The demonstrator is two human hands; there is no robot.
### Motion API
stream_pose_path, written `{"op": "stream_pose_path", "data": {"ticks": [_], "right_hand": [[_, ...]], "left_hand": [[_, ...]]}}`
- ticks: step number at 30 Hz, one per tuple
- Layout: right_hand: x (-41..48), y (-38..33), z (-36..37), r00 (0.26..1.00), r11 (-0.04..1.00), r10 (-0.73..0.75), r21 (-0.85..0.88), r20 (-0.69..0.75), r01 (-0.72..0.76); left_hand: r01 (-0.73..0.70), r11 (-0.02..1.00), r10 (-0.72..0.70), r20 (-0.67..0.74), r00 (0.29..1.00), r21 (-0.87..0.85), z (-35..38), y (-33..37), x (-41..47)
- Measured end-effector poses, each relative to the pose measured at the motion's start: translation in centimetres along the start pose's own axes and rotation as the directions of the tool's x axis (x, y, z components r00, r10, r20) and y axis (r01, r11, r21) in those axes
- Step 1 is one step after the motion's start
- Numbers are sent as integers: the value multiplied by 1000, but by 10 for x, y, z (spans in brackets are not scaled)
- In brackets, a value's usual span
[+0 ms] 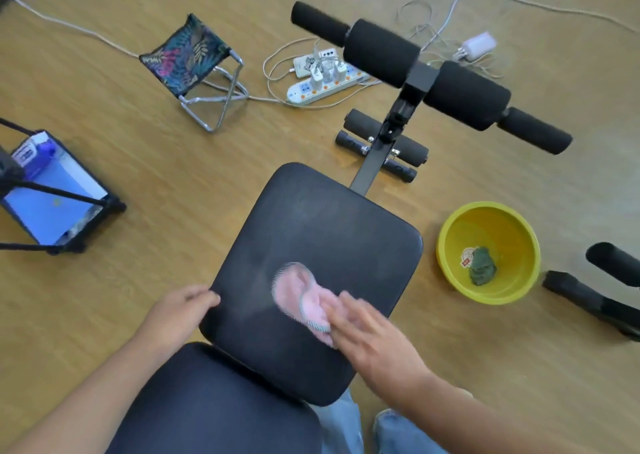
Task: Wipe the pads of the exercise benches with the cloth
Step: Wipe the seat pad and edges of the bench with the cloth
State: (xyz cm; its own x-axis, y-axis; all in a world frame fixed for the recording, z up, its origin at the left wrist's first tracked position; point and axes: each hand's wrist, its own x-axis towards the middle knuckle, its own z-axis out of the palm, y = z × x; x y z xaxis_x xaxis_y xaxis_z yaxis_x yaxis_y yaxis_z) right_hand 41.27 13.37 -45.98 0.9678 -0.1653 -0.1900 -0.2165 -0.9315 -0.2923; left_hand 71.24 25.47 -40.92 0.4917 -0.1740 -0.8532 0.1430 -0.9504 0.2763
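A black exercise bench fills the middle, with an upper pad (322, 232) and a lower pad (211, 408) nearer me. A pink cloth (298, 294) lies flat on the upper pad's lower half. My right hand (367, 329) presses on the cloth's right side with fingers spread flat; it is blurred. My left hand (180, 311) grips the upper pad's left edge, fingertips curled over it. Black foam rollers (429, 72) sit on the bench's far end.
A yellow basin (450, 242) with a dark green cloth (482, 266) stands on the wooden floor right of the bench. A second bench's black parts (599, 291) lie far right. A folding stool (194, 65), power strips (322, 83) with cables and a tablet (52, 197) lie behind and left.
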Motion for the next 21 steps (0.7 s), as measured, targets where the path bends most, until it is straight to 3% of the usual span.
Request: {"op": "stream_pose_path", "data": {"ticks": [3, 6, 8, 11, 18, 21], "right_hand": [[-14, -12, 4, 997, 989, -33, 144, 65, 24], [-17, 0, -17, 970, 882, 237, 432, -59, -190], [-20, 13, -37, 840, 693, 522, 648, -148, -317], [-38, 41, -61, 550, 385, 822, 855, -147, -347], [-135, 102, -98, 208, 150, 974, 935, -85, -322], [-185, 115, -109, 28, 23, 999, 959, -16, -284]], "left_hand": [[-57, 934, 99, -101, 990, 353, 8, 21, -8], [-307, 846, 388, -108, 915, 435, 25, 55, -25], [-486, 772, 524, 22, 851, 409, 48, 85, -41], [-616, 675, 605, 174, 777, 405, 92, 132, -69], [-787, 448, 663, 433, 611, 424, 210, 220, -135], [-847, 342, 645, 554, 526, 407, 268, 249, -169]]}}
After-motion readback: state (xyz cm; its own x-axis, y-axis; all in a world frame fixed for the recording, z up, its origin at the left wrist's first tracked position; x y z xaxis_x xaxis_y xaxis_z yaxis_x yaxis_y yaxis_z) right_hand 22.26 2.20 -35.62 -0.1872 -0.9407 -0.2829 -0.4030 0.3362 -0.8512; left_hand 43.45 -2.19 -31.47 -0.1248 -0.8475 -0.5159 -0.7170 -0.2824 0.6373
